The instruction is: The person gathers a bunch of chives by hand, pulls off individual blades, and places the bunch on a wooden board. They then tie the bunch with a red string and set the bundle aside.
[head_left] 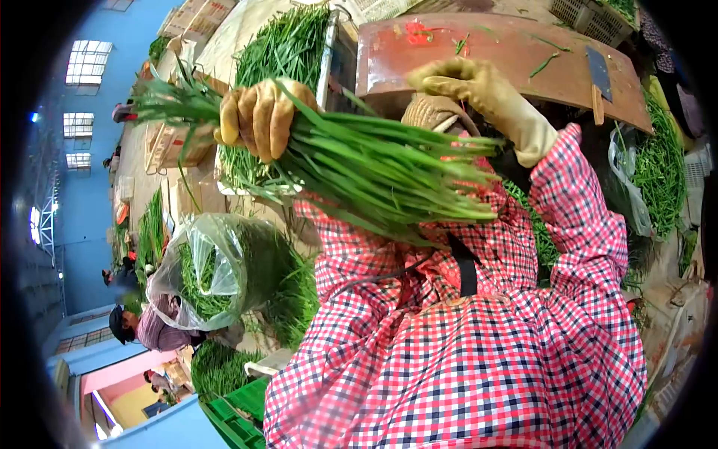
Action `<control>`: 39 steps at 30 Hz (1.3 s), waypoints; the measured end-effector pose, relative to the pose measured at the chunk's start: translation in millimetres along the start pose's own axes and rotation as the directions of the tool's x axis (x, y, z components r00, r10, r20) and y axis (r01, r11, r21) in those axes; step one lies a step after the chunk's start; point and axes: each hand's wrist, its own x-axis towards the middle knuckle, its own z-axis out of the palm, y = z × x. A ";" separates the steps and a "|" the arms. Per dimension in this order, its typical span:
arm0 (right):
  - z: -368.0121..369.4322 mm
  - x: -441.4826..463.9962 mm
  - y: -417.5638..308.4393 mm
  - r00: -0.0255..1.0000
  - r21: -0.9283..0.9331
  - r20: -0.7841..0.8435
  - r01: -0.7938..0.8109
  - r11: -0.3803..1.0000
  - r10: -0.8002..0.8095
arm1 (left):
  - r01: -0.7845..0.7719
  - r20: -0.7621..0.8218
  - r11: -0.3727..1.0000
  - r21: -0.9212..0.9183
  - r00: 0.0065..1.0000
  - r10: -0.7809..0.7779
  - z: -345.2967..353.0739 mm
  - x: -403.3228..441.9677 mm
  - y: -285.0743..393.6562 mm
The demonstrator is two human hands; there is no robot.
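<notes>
Two gloved hands show in the head view, both raised in front of a red, white and navy checked smock (464,359). The left hand (262,120) is closed round a long bunch of green stalks (374,165), fingers wrapped over it nearer the leafy end. That bunch is up in the air, lying roughly crosswise before the chest, with leaf tips poking out past the fist on one side and paler cut ends fanning out on the other. The right hand (479,90) is apart from the stalks, just above their cut ends; its fingers are loosely curved, not closed, and I see nothing in them.

Beyond it stands a reddish-brown desk (508,45) with red ties (419,32) and a few stray green bits on top. Beside it lies a heap of greens (288,49), and nearer the smock, to the left, a clear plastic bag (213,273) bulges with more. A person in a dark cap (123,323) is near that bag.

To my eye the bunch is light, with limp leaves and firmer, springy stems that would bruise or snap if squeezed hard, and perhaps slip a little if damp. I'd hold it round the gathered middle, snug but gentle, with a palm to square the splayed ends.
</notes>
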 end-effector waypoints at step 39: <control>36.3 -18.3 49.8 0.972 -0.233 0.230 0.098 0.968 -0.043 | 0.068 -0.132 0.998 0.001 0.989 -0.067 -103.9 3.7 13.0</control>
